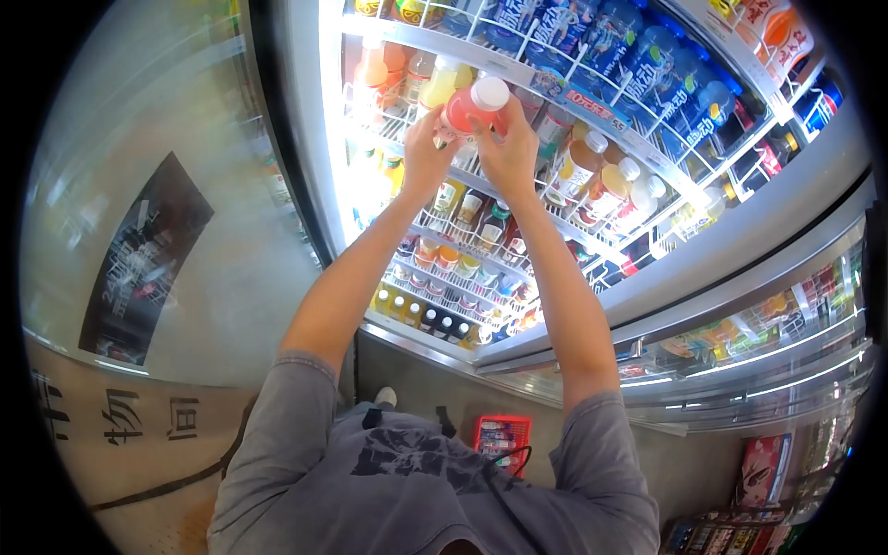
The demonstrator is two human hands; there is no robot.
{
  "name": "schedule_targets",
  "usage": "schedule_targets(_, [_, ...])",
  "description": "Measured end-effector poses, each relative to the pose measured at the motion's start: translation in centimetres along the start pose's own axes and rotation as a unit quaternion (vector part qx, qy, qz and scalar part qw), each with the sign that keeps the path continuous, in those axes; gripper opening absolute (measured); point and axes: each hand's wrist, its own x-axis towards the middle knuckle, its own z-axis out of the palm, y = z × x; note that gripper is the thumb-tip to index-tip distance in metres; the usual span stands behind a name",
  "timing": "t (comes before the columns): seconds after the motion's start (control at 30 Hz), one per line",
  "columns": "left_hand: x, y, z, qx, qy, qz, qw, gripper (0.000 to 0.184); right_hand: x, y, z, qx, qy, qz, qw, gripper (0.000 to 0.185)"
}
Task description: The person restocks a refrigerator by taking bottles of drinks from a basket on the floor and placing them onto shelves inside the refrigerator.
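Observation:
Both hands are raised into a lit drinks fridge, around a pink bottle (pixel 460 109) with a white cap, which tilts toward the upper right. My left hand (pixel 431 153) grips its left side, and my right hand (pixel 506 148) wraps its lower right side. The bottle is in front of the second wire shelf (pixel 407 116). Yellow and pink bottles stand behind it and to its left. To the right of my right hand, white-capped bottles (pixel 578 165) stand in a row on the same shelf.
Blue bottles (pixel 647 65) fill the shelf above. Lower shelves hold small bottles and cups (pixel 447 257). An open glass door (pixel 222 231) is at the left, and the fridge's frame (pixel 721 250) runs along the right. A red crate (pixel 502 435) with items inside sits on the floor.

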Motion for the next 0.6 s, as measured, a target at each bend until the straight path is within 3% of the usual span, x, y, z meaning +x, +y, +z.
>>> schedule_targets(0.2, [1.3,-2.0,-2.6,-0.020,0.095,0.004,0.995,0.063,1.7,-0.3,4.0,0.097,-0.012,-0.004,0.995,0.045])
schedule_targets(0.27, [2.0,-3.0,-3.6,-0.002,0.105,0.003,0.994,0.062,2.4,0.0,5.8,0.111,-0.023,-0.045,0.992,0.045])
schedule_targets(0.4, [3.9,-4.6,-4.8,-0.002,0.125,0.005,0.992,0.059,3.2,0.2,8.7,0.066,-0.043,-0.066,0.995,0.042])
schedule_targets(0.5, [5.0,-5.5,-5.1,-0.089,0.088,-0.093,0.988,0.056,3.6,1.0,10.5,0.065,-0.047,-0.066,0.995,0.042])
schedule_targets(0.6, [5.6,-6.4,-5.3,-0.096,0.038,-0.087,0.991,0.053,4.0,2.2,11.9,0.066,-0.051,-0.061,0.995,0.043])
